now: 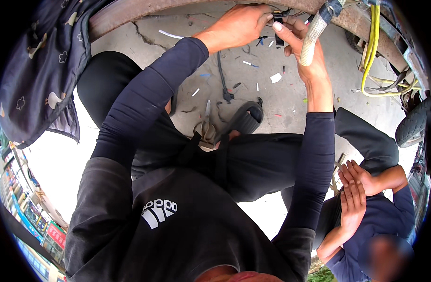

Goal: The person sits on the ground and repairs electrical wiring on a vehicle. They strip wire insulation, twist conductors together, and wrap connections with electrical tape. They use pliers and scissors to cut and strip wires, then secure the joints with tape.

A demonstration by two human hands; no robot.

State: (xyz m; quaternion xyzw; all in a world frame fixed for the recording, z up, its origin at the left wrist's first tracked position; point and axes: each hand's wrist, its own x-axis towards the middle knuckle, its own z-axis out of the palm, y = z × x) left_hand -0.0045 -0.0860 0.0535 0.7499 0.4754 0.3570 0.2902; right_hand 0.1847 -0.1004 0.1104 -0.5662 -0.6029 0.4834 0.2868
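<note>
At the top of the head view, both of my hands are raised below a rusty metal beam (145, 16). My left hand (241, 26) has its fingers pinched at thin dark wires (283, 12). Against its fingertips is a small black rectangular piece (278, 33); I cannot make out its exact kind. My right hand (309, 58) holds that piece from the other side, its thumb raised beside it and its fingers curled. A cream braided sleeve (314, 42) hangs in front of my right hand and hides part of it.
Scissors (207, 122) lie by my sandal (243, 120). A black cable with a plug (227, 96) and scraps of wire and paper (275, 77) lie on the concrete. Yellow cables (373, 56) hang at right, above a tyre (410, 124). Another person (380, 207) sits at lower right.
</note>
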